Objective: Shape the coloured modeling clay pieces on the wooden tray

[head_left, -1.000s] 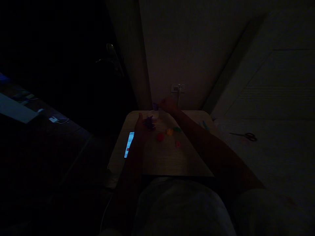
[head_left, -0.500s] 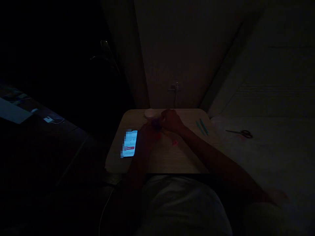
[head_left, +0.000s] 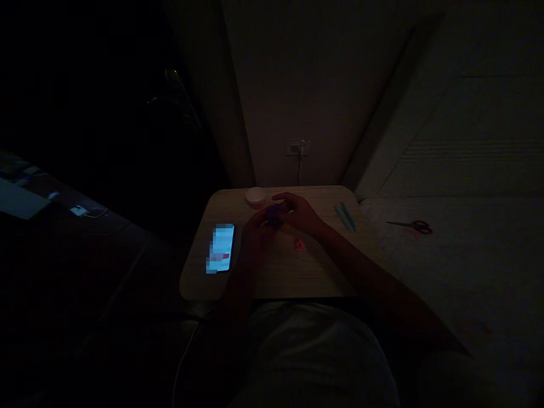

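Over the middle of the small wooden table (head_left: 272,283), a lump of purple modelling clay (head_left: 274,215) sits between my two hands. My left hand (head_left: 254,229) cups it from the left with curled fingers. From the right, my right hand (head_left: 300,214) presses against it, thumb and fingers closed about the clay. Below my right hand lies a small pink clay piece (head_left: 300,244). A round white-topped tub (head_left: 255,196) stands just beyond my left hand. Red, yellow and green pieces are hidden behind the hands or too dark to make out.
A lit phone (head_left: 221,248) lies at the table's left side. Two thin blue tools (head_left: 345,217) rest at its right. Scissors (head_left: 419,226) lie on a pale surface farther right. A wall socket (head_left: 298,147) with a plugged-in cable is behind the table. The room is very dark.
My right hand has come down from the far edge with purple clay to meet the lump in my left hand. The hands now close around it together. The view has shifted slightly.
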The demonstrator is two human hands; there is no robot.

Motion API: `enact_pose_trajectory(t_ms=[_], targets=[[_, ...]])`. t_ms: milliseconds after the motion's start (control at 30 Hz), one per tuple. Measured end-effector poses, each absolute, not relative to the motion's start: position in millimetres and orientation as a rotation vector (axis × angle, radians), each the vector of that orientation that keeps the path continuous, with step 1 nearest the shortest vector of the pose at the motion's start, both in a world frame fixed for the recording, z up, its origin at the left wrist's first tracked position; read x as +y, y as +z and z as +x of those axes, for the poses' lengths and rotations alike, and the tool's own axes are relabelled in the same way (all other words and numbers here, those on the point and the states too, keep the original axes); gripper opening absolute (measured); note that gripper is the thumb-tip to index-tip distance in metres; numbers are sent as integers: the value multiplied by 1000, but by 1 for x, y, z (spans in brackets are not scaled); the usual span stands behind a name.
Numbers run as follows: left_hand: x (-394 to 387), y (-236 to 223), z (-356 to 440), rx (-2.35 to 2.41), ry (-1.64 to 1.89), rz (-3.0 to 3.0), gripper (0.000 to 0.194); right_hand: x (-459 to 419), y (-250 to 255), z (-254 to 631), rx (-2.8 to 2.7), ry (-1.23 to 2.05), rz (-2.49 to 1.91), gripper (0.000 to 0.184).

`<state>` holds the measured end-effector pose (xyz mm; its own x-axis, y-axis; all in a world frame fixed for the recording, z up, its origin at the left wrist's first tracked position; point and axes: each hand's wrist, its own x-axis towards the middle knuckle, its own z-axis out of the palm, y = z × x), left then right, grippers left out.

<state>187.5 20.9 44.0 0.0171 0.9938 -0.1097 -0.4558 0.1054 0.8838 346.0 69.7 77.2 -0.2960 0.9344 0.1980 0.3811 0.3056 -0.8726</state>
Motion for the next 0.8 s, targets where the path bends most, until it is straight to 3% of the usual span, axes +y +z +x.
enact_pose_trajectory(t_ms=[67, 133, 300, 633, 800], targets=[[18, 46, 190, 910, 1333, 792, 51, 69, 78, 349, -1802, 967, -1160, 51], [16, 47, 194, 922, 1350, 847, 51, 66, 80, 352, -1787, 952, -1156, 36], [16, 48, 197, 958, 1376, 985, 74, 57, 82, 355, -1722, 905, -1188, 17], [15, 46, 195, 1089, 1466, 948, 59, 27, 95, 365, -2054, 492, -800, 37], [11, 46, 196, 1033, 1538, 935, 55, 18, 91, 365, -2092, 454, -736, 30]])
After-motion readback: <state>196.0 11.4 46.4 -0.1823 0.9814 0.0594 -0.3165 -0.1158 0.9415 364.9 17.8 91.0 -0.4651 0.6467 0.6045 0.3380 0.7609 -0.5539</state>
